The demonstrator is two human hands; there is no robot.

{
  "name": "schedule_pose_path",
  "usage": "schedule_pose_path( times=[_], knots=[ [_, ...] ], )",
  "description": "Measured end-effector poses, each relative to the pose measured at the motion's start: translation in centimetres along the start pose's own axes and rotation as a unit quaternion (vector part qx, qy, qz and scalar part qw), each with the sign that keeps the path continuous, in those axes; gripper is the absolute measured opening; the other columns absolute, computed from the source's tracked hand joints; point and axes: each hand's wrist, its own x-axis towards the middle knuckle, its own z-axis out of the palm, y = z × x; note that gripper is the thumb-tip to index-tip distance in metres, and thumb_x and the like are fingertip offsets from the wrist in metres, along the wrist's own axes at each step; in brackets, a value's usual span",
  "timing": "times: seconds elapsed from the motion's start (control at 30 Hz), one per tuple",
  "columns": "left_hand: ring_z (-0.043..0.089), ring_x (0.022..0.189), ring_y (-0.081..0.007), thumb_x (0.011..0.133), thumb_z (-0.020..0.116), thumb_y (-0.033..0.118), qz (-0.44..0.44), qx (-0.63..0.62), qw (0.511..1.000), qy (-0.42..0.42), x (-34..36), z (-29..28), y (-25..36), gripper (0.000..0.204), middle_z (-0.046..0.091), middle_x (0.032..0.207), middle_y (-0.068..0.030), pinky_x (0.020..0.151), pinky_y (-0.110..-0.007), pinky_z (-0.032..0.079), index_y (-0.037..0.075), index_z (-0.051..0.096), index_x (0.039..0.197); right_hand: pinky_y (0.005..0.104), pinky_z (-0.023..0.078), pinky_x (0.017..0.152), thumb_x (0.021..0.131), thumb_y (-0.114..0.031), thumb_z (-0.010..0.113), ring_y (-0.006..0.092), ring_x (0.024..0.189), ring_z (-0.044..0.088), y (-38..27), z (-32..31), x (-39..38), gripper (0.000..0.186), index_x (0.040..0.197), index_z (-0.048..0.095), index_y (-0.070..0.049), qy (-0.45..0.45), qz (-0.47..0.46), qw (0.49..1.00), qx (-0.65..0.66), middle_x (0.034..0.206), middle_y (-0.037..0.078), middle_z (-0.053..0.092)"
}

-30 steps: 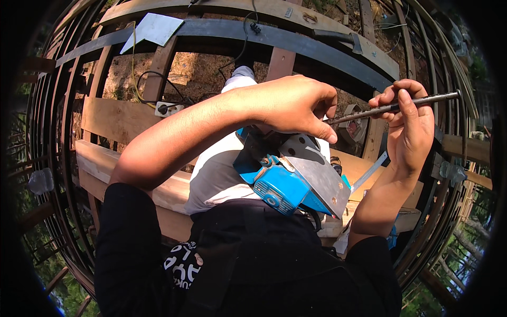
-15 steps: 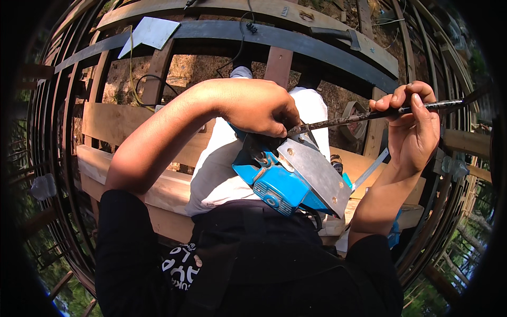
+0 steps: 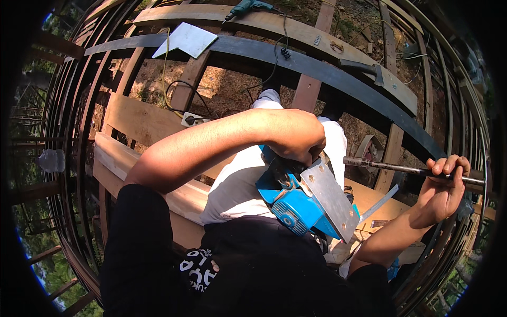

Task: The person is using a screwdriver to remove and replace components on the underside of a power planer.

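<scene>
A blue electric planer (image 3: 296,208) rests tilted on my white-trousered lap, its grey metal sole (image 3: 330,198) facing up. My left hand (image 3: 302,138) has its fingers curled around the planer's far end; the exact grip underneath is hidden. In my right hand (image 3: 446,185), off to the right, is a thin dark metal rod (image 3: 385,166), worn and spotted along its length. Its near-left tip points back at the planer but stands apart from it.
Across the frame ahead lie long wooden beams (image 3: 185,13) and a dark painted board (image 3: 317,63). On them are a white angular sheet (image 3: 186,41), a green drill (image 3: 251,8) and a hatchet (image 3: 364,68). A white power socket (image 3: 193,120) with cables sits left. A metal ruler (image 3: 380,202) lies right.
My right hand has drawn the rod away to the right, so its tip no longer meets the planer. My left hand stays at the planer's far end. The view has shifted.
</scene>
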Motion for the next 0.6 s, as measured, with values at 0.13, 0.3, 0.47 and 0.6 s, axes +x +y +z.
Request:
schedule_pose_path(
  times=[0.13, 0.3, 0.47, 0.6],
  knots=[
    [0.067, 0.099, -0.0324, 0.08, 0.071, 0.024, 0.001, 0.0, 1.0, -0.002, -0.6, -1.0, 1.1, 0.028, 0.068, 0.099, -0.0151, 0.087, -0.042, 0.053, 0.006, 0.074, 0.102, 0.0255, 0.05, 0.054, 0.104, -0.01, 0.036, 0.0109, 0.057, 0.047, -0.2, -1.4, -1.8, 0.023, 0.117, 0.049, 0.005, 0.067, -0.021, 0.996, -0.054, 0.083, 0.009, 0.046],
    [0.069, 0.093, -0.0317, 0.077, 0.069, 0.017, 0.046, -0.03, 0.998, 0.009, -0.9, -0.2, 0.4, 0.024, 0.07, 0.095, -0.0138, 0.081, -0.043, 0.055, 0.008, 0.076, 0.098, 0.0198, 0.026, 0.037, 0.104, -0.009, 0.042, 0.0049, 0.045, 0.033, 0.5, -2.5, -2.8, 0.014, 0.114, 0.049, -0.001, 0.097, 0.046, 0.994, -0.031, 0.074, 0.004, 0.048],
    [0.068, 0.092, -0.0335, 0.079, 0.073, 0.021, -0.007, -0.007, 1.0, 0.024, -0.5, 0.1, 0.4, 0.026, 0.07, 0.093, -0.0142, 0.082, -0.043, 0.054, 0.005, 0.074, 0.099, 0.0191, 0.024, 0.039, 0.101, -0.016, 0.049, 0.004, 0.046, 0.033, 1.7, -2.3, -4.3, 0.016, 0.109, 0.053, -0.003, 0.1, 0.111, 0.972, -0.182, 0.065, 0.0, 0.044],
    [0.066, 0.099, -0.0332, 0.08, 0.074, 0.026, 0.094, -0.03, 0.995, 0.024, 0.1, 0.6, -1.0, 0.029, 0.068, 0.095, -0.016, 0.087, -0.043, 0.052, 0.005, 0.073, 0.1, 0.0193, 0.022, 0.039, 0.1, -0.016, 0.049, 0.004, 0.045, 0.032, 2.4, -1.6, -4.6, 0.016, 0.108, 0.053, -0.003, 0.115, 0.118, 0.969, -0.185, 0.066, 0.0, 0.044]
  ],
)
